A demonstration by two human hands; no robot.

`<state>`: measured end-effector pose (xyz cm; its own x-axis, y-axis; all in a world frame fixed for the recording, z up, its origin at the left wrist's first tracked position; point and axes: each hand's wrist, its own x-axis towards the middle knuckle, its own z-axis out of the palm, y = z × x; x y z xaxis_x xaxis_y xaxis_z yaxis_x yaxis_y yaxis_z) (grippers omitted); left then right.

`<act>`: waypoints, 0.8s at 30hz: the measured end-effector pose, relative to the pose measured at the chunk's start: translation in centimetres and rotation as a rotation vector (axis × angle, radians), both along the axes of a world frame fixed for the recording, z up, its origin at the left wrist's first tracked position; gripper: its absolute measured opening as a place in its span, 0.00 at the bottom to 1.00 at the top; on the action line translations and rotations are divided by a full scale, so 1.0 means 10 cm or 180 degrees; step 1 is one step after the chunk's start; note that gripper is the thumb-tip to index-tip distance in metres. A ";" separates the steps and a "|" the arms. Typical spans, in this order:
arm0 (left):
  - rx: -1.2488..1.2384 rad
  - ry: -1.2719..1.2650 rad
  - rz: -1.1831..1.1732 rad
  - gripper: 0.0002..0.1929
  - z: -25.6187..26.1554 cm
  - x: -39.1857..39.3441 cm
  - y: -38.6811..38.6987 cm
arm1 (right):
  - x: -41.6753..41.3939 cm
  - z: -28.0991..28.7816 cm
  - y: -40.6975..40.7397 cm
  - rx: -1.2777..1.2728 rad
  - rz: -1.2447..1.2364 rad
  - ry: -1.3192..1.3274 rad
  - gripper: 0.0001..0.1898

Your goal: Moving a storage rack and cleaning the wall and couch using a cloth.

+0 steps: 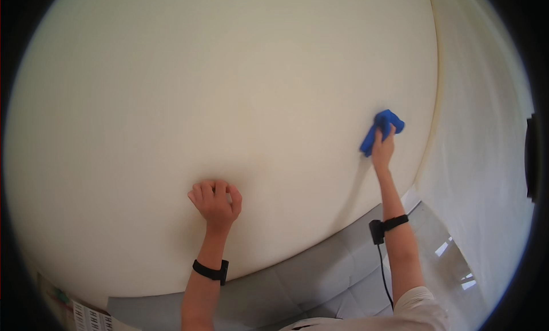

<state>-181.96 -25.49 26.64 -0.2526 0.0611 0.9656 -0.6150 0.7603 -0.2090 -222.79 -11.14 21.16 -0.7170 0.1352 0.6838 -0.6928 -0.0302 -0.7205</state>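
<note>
A large cream-coloured wall (274, 95) fills most of the view. At the right, my right hand (384, 148) grips a crumpled blue cloth (388, 118) and holds it against the wall. My left hand (217, 204) is lower and left of it, close to the wall, with its fingers curled; nothing shows in it, though the palm side is hidden. A black strap (210, 271) goes round the left forearm. The right forearm bears another black strap (395, 222) with a small box and a cable.
A grey padded headboard or sofa back (274, 288) runs along the wall's lower edge. Pale sheer curtain (476, 116) hangs at the right, beside a glossy grey surface (441, 236). Patterned black-and-white material (92, 317) lies at the lower left.
</note>
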 end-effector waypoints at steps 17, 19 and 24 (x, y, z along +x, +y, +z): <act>0.0134 0.0222 -0.0163 0.06 0.06 0.53 -0.25 | -0.02 0.05 0.14 -0.0135 0.0718 -0.0236 0.22; 0.0157 0.0086 -0.0084 0.10 0.05 0.49 -0.21 | -0.02 -0.28 0.18 0.0150 0.0805 -0.0164 0.22; -0.0185 0.0223 0.0195 0.11 0.14 0.45 -0.27 | 1.38 -0.25 -0.13 0.1099 0.1831 0.0857 0.27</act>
<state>-177.42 -28.15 28.00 -0.1896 0.1040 0.9763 -0.6747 0.7086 -0.2065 -208.95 -12.45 18.63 -0.4102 -0.4687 0.7823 -0.7905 -0.2450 -0.5613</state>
